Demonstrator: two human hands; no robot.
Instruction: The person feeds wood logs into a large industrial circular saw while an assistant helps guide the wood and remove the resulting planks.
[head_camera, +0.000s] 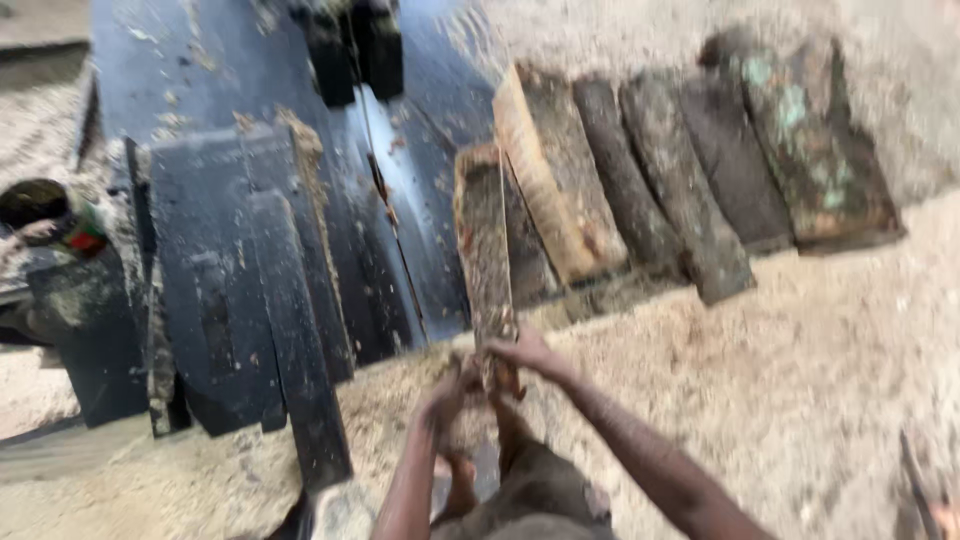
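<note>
Two bare hands meet at the near end of a rough wooden slab (485, 245) that stands on edge on the dark saw tabletop (200, 80), just right of the thin saw blade (385, 190). Left hand (447, 395) is wrapped around the slab's near end, and right hand (528, 352) grips it from the right. Five bark-covered slabs (690, 160) lie side by side to the far right. Sawdust (800, 380) covers the floor.
</note>
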